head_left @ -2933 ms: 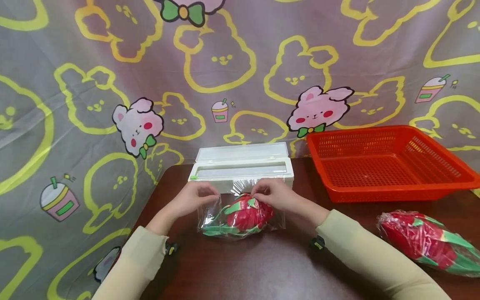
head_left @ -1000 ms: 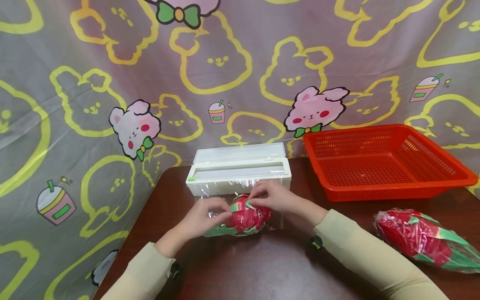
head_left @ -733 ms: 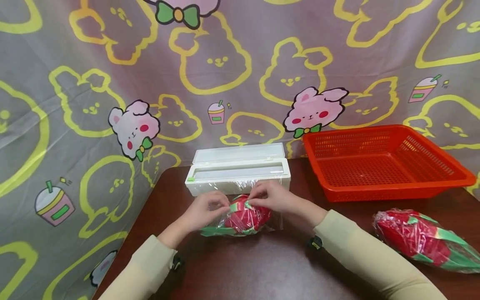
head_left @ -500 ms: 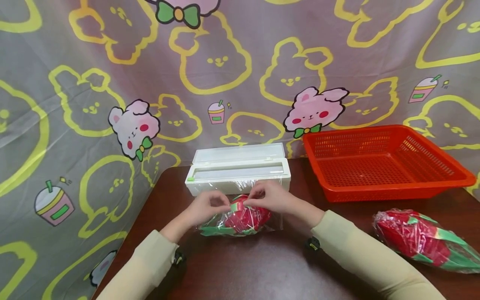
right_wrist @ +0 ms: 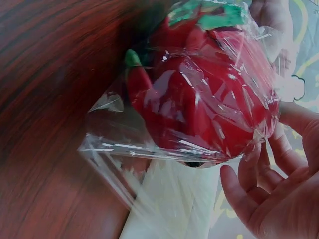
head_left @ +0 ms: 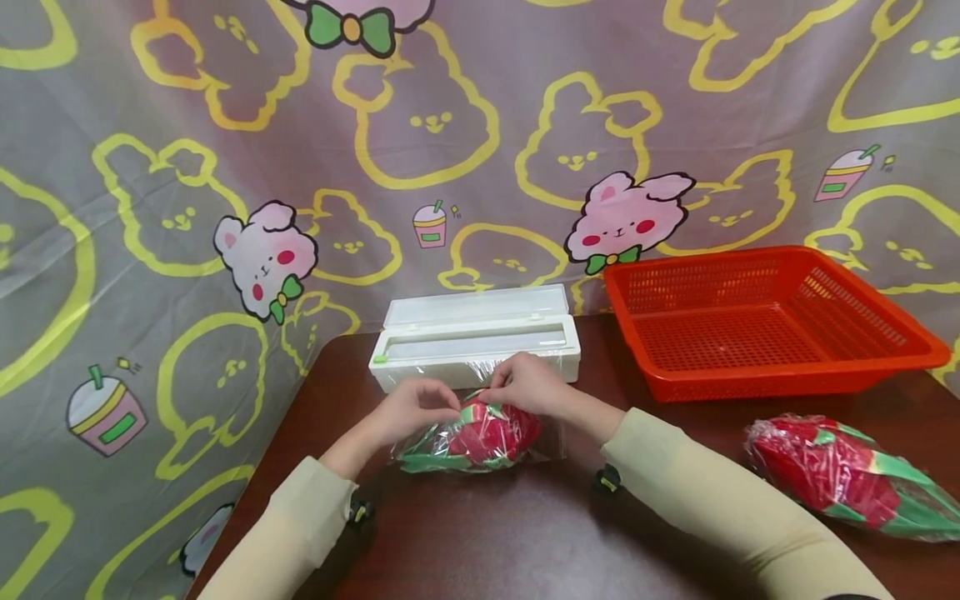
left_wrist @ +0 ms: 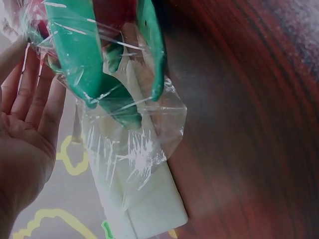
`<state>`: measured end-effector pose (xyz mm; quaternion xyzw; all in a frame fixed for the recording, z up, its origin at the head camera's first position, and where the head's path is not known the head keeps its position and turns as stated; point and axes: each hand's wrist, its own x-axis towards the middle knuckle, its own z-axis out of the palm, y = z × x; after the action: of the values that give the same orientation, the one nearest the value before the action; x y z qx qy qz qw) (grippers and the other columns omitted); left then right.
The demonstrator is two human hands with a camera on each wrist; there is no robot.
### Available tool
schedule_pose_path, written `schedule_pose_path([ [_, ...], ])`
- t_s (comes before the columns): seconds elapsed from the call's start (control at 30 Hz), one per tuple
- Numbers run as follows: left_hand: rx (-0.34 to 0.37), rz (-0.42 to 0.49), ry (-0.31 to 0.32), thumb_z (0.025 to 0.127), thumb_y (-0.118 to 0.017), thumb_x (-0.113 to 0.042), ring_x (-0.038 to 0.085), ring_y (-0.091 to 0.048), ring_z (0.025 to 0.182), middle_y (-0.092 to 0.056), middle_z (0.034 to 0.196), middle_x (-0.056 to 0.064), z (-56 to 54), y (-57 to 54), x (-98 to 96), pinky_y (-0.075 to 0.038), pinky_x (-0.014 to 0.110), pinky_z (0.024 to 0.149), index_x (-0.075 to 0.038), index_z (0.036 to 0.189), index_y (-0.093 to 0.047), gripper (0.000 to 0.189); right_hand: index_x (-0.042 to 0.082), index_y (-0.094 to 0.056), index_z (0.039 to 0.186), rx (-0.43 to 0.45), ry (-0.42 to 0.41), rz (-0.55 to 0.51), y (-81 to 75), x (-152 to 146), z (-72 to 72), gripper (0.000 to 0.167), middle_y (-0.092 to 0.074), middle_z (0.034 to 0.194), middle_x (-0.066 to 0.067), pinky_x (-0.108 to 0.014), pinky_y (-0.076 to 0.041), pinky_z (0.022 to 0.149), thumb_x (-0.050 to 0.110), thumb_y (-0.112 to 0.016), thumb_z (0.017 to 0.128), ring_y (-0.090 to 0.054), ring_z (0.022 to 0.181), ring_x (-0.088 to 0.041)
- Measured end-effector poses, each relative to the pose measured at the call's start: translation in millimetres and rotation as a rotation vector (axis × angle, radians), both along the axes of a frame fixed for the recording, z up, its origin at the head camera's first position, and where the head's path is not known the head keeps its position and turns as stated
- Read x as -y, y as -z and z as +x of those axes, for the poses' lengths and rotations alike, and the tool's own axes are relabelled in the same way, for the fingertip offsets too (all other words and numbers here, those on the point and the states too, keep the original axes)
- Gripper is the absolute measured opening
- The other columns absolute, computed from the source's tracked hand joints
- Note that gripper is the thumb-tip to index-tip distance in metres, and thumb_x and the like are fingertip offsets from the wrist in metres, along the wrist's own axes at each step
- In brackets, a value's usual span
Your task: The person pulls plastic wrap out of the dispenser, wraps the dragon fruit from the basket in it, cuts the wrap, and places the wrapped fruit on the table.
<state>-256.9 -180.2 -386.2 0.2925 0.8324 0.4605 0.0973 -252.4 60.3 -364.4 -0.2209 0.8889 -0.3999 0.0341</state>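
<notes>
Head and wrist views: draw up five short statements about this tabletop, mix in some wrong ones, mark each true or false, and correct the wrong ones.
1. In the head view, the white rectangular box stands left of the red rectangular plastic basket. True.
2. The box's lid is shut. False: the pale flat lid is tipped open at the back.
3. The person's right grip touches the clear plastic film around a red-and-green fruit-shaped object. True.
4. A second wrapped fruit-shaped object lies in the basket. False: the second wrapped object lies on the dark brown wooden table, nearer the person than the basket.
5. The patterned backdrop cloth is plain white. False: the cloth carries yellow outlines and pink rabbits.
</notes>
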Motion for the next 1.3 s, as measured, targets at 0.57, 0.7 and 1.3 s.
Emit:
schedule_pose_path([
  [0.57,-0.277,-0.079,0.024,0.089,-0.071,-0.010,0.012,-0.065,0.089,-0.070,0.092,-0.004,8.0,-3.9,-2.5,-0.053,0.027,0.081,-0.011,0.096,-0.077,0.009,0.014,-0.074,0.078,-0.318,-0.019,-0.045,4.0,-7.2,3.2,0.009,-0.059,0.079,0.007,-0.030,-0.048,0.070,0.019,-0.077,0.085,-0.055,0.078,-0.012],
  [0.7,-0.285,-0.087,0.021,0.089,-0.072,-0.010,0.011,-0.065,0.089,-0.070,0.092,-0.005,8.5,-3.0,-1.3,-0.053,0.028,0.081,-0.011,0.096,-0.077,0.009,0.010,-0.077,0.095,-0.435,-0.148,-0.021,0.3,-22.5,11.7,0.010,-0.066,0.093,0.003,-0.032,-0.052,0.081,0.016,-0.075,0.086,-0.059,0.091,-0.014],
  [1.3,-0.196,-0.106,0.035,0.090,-0.070,-0.009,0.014,-0.066,0.090,-0.071,0.092,-0.002,-2.0,-2.9,4.8,-0.053,0.031,0.083,-0.008,0.097,-0.076,0.009,0.009,-0.045,0.146,-0.434,-0.412,0.176,26.8,-35.6,32.0,0.081,-0.043,0.148,-0.006,-0.040,-0.041,0.102,0.028,-0.084,0.077,-0.042,0.133,-0.022],
])
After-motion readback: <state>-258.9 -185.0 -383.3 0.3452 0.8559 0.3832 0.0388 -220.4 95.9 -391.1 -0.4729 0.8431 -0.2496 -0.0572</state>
